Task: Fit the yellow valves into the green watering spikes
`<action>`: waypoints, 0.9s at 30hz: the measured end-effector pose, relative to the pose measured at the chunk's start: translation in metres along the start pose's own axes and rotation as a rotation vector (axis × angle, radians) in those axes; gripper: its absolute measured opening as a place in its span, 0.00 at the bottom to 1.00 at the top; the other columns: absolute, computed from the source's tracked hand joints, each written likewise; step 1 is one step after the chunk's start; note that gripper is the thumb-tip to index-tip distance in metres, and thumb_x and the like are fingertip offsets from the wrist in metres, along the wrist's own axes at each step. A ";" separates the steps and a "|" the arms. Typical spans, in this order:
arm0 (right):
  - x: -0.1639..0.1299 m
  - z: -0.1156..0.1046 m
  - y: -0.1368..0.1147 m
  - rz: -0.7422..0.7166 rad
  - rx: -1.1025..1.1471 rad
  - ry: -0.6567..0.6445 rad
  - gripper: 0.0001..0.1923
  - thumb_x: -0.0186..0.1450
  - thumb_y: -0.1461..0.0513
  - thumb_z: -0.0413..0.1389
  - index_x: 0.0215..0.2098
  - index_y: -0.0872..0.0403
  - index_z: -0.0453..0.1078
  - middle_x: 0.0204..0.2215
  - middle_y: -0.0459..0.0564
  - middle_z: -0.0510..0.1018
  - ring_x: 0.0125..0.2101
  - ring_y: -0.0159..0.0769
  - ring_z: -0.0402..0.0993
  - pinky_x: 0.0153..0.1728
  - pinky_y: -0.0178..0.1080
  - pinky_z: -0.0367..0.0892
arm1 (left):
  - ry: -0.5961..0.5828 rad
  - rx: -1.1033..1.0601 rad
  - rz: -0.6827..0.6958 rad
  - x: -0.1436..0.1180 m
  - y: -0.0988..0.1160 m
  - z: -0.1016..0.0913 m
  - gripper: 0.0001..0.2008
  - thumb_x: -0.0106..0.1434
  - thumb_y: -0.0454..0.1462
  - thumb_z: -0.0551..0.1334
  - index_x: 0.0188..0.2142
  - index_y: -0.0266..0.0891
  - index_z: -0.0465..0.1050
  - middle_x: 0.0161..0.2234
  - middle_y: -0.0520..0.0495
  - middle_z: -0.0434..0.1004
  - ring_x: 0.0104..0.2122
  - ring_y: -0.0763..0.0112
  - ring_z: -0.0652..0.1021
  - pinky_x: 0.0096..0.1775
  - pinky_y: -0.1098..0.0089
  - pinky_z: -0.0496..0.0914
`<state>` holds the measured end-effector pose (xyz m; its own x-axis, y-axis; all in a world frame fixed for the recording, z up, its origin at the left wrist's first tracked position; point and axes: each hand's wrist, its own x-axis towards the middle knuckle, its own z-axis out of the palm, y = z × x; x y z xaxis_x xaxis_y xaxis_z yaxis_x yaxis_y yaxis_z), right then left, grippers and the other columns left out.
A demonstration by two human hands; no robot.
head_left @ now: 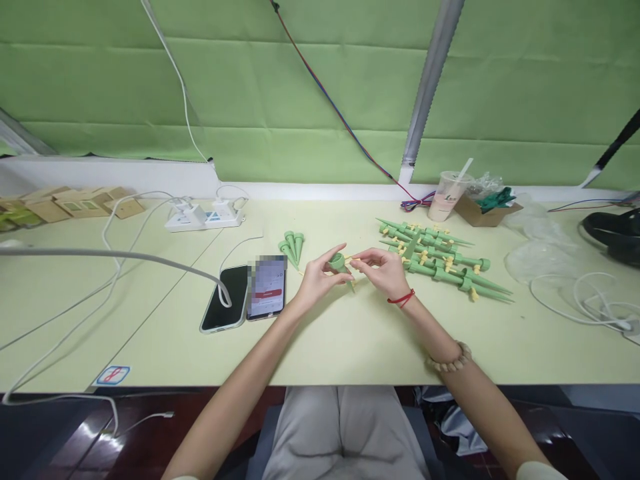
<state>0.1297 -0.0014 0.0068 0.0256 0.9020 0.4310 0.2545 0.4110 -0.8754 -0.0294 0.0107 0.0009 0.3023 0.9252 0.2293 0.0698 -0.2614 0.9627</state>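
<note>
My left hand (320,277) is closed around a green plastic watering spike (338,262), its wide round end up and its pointed tip showing below the fingers. Close against it on the right, my right hand (383,270) pinches a small yellow piece (353,259) at the spike's side. Whether that piece is seated in the spike cannot be made out. Left of my hands lie a few loose green spikes (293,247) with their points together. To the right is a pile of several green spikes (440,257) with yellow pieces on them.
Two phones, a dark one (225,300) and a lit one (267,287), lie left of my hands. Behind them sits a white power strip (205,217) with trailing cables. A drink cup (445,195) and a cardboard box (485,212) stand at the back right; small boxes (83,202) are far left.
</note>
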 end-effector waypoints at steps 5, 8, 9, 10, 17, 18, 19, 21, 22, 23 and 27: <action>0.003 -0.005 -0.005 0.071 0.058 -0.052 0.10 0.51 0.57 0.61 0.27 0.56 0.74 0.24 0.50 0.79 0.23 0.33 0.75 0.26 0.34 0.71 | -0.005 -0.121 -0.089 -0.002 0.004 0.004 0.36 0.44 0.35 0.68 0.55 0.38 0.63 0.26 0.51 0.73 0.28 0.72 0.76 0.33 0.67 0.75; 0.003 -0.006 -0.006 0.080 0.067 -0.067 0.11 0.50 0.56 0.62 0.26 0.56 0.74 0.24 0.50 0.79 0.23 0.33 0.75 0.26 0.35 0.71 | 0.001 -0.138 -0.116 -0.002 0.005 0.005 0.37 0.44 0.35 0.68 0.55 0.39 0.62 0.25 0.52 0.73 0.27 0.72 0.76 0.33 0.67 0.75; 0.004 -0.006 -0.006 0.080 0.067 -0.070 0.11 0.50 0.55 0.62 0.26 0.56 0.75 0.23 0.51 0.79 0.23 0.33 0.75 0.26 0.35 0.71 | 0.003 -0.145 -0.124 -0.002 0.006 0.005 0.37 0.45 0.35 0.68 0.55 0.39 0.62 0.25 0.52 0.73 0.27 0.72 0.76 0.33 0.67 0.75; 0.004 -0.007 -0.006 0.082 0.068 -0.073 0.12 0.50 0.55 0.62 0.26 0.56 0.75 0.23 0.51 0.79 0.22 0.32 0.74 0.26 0.35 0.71 | 0.004 -0.153 -0.131 -0.003 0.006 0.006 0.37 0.45 0.35 0.68 0.56 0.38 0.62 0.24 0.52 0.73 0.27 0.72 0.76 0.33 0.67 0.75; 0.004 -0.008 -0.005 0.081 0.082 -0.094 0.12 0.49 0.54 0.62 0.26 0.56 0.75 0.22 0.50 0.79 0.21 0.31 0.73 0.24 0.34 0.70 | 0.006 -0.116 -0.088 -0.002 0.004 0.007 0.37 0.45 0.35 0.67 0.56 0.40 0.61 0.26 0.53 0.72 0.27 0.73 0.76 0.32 0.70 0.74; 0.004 -0.007 -0.005 0.084 0.075 -0.091 0.12 0.49 0.54 0.62 0.25 0.55 0.74 0.22 0.50 0.79 0.21 0.32 0.73 0.24 0.34 0.70 | 0.018 -0.069 -0.064 -0.003 0.003 0.007 0.37 0.45 0.35 0.68 0.56 0.40 0.61 0.25 0.53 0.72 0.26 0.74 0.75 0.31 0.71 0.73; 0.003 -0.005 -0.005 0.088 0.074 -0.088 0.12 0.49 0.54 0.62 0.25 0.55 0.74 0.22 0.50 0.79 0.21 0.32 0.74 0.24 0.34 0.70 | 0.031 -0.020 -0.039 -0.003 0.001 0.006 0.37 0.45 0.35 0.68 0.56 0.39 0.62 0.25 0.54 0.71 0.25 0.75 0.75 0.31 0.72 0.73; 0.001 -0.002 -0.004 0.111 0.097 -0.081 0.13 0.48 0.54 0.63 0.24 0.56 0.74 0.22 0.50 0.79 0.21 0.32 0.73 0.23 0.34 0.70 | 0.040 0.063 0.005 -0.003 -0.001 0.004 0.37 0.46 0.35 0.67 0.57 0.39 0.60 0.24 0.55 0.71 0.24 0.75 0.74 0.29 0.74 0.71; 0.001 -0.001 -0.003 0.136 0.120 -0.082 0.14 0.47 0.54 0.64 0.24 0.56 0.73 0.22 0.51 0.79 0.20 0.31 0.73 0.23 0.34 0.69 | 0.030 0.096 0.026 -0.003 -0.002 0.003 0.37 0.47 0.36 0.67 0.57 0.39 0.59 0.24 0.55 0.72 0.24 0.75 0.74 0.29 0.75 0.70; 0.001 0.000 -0.001 0.171 0.147 -0.087 0.15 0.46 0.54 0.64 0.24 0.57 0.73 0.22 0.51 0.78 0.20 0.31 0.72 0.22 0.33 0.69 | 0.014 0.126 0.048 -0.004 -0.002 0.002 0.37 0.48 0.37 0.66 0.58 0.39 0.59 0.24 0.55 0.72 0.25 0.75 0.74 0.29 0.75 0.70; 0.004 0.003 0.008 0.356 0.281 -0.115 0.18 0.43 0.51 0.65 0.25 0.57 0.74 0.22 0.49 0.78 0.18 0.27 0.70 0.22 0.32 0.69 | 0.011 0.196 0.116 -0.005 0.001 0.002 0.34 0.49 0.40 0.66 0.56 0.41 0.61 0.26 0.54 0.73 0.25 0.75 0.73 0.29 0.76 0.68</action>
<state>0.1287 0.0056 0.0010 -0.0473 0.9957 0.0798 -0.0228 0.0788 -0.9966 -0.0285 0.0056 0.0000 0.3086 0.8887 0.3391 0.2189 -0.4133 0.8839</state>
